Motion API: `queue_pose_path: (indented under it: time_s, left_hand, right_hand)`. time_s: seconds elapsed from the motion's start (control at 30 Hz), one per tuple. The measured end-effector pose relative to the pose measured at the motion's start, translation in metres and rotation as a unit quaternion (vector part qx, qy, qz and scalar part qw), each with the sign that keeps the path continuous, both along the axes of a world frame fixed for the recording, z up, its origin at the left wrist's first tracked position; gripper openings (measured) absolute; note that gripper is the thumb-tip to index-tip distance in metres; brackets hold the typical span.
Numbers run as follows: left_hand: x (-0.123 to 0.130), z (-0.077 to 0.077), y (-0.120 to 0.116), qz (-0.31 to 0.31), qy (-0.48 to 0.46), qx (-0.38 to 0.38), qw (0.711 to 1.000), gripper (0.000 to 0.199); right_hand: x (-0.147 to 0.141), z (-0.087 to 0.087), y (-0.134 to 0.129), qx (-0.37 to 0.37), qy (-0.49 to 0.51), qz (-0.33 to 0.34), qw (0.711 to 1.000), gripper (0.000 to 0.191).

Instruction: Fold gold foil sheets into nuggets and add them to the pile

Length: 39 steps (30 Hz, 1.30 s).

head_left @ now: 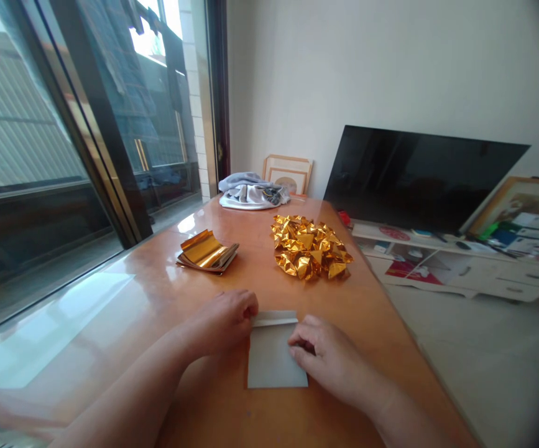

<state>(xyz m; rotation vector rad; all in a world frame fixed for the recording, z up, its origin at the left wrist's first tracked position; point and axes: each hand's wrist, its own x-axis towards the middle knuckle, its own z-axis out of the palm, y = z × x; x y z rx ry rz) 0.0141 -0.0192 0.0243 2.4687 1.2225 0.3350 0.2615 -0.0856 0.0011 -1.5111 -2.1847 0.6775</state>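
Observation:
A pale sheet of paper (276, 361) lies flat on the wooden table, with a narrow strip folded across its far end. My left hand (232, 317) is closed at the far left corner, its fingers curled on the end of the fold. At the right edge, my right hand (327, 351) is bent with thumb and fingertips on the paper. Beyond my left hand sits a stack of gold foil paper sheets (208, 252), the top one curling up. A heap of folded gold foil pieces (309, 246) stands farther off on the right.
Bundled grey and white cloth (253, 191) lies at the far end of the table (213, 410), before leaning picture frames (288, 168). A glass sliding door (31, 137) runs along the left. To the right stand a large television (418, 180) and a white cabinet (474, 267).

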Motion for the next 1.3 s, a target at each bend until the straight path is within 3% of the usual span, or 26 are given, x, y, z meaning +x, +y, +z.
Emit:
queue_pose_path:
  time_s: [0.2,0.47,0.67,0.83,0.93,1.1,1.2,1.3]
  left_hand:
    - [-0.003,-0.009,0.008,0.058,-0.034,0.000,0.998,0.015]
    - [0.002,-0.019,0.011,0.062,-0.063,-0.072,0.993,0.014]
    - [0.008,-0.016,0.007,0.012,-0.147,-0.046,0.988,0.011]
    - [0.012,-0.006,-0.002,-0.044,-0.193,-0.049,0.979,0.011]
    - [0.013,-0.002,-0.004,-0.050,-0.217,-0.052,0.973,0.012]
    - [0.010,-0.011,0.006,0.025,-0.220,-0.038,0.974,0.013]
    - [0.003,-0.020,0.016,0.103,-0.183,-0.028,0.977,0.015]
    - [-0.001,-0.027,0.020,0.131,-0.146,-0.033,0.980,0.017]
  right_hand:
    - [-0.001,-0.001,0.000,0.007,0.001,-0.007,1.000,0.011]
    - [0.000,0.002,0.001,0.009,0.008,-0.004,1.000,0.014]
    - [0.004,-0.001,0.011,0.113,0.089,-0.128,0.981,0.023]
    - [-0.004,-0.007,0.015,0.109,0.075,-0.086,0.987,0.045]
    - [-0.011,-0.011,0.018,0.090,0.065,-0.070,0.991,0.042]
    - [-0.013,-0.020,0.026,0.125,0.050,-0.097,0.986,0.040]
    - [-0.012,-0.024,0.030,0.130,0.019,-0.106,0.986,0.046]
    - [-0.015,-0.025,0.030,0.117,-0.004,-0.099,0.988,0.044]
